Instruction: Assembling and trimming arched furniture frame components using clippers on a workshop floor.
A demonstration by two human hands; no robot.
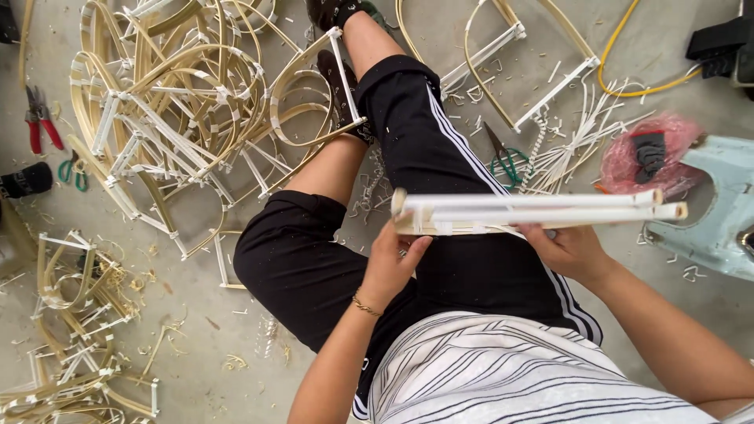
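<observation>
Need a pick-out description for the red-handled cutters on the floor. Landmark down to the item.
Start at the big heap of bent cane frames on the concrete floor, upper left of the seated person's knees. Just left of that heap, near the picture's left edge, lie the red-handled cutters, jaws pointing up. The green-handled scissors just below them are smaller, and the second green pair lies right of the legs; only the cutters have red grips.

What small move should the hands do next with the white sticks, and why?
Probably the left hand should press the near ends of the bundle of white sticks flush, while the right hand steadies it. The ends look slightly uneven there.
</observation>
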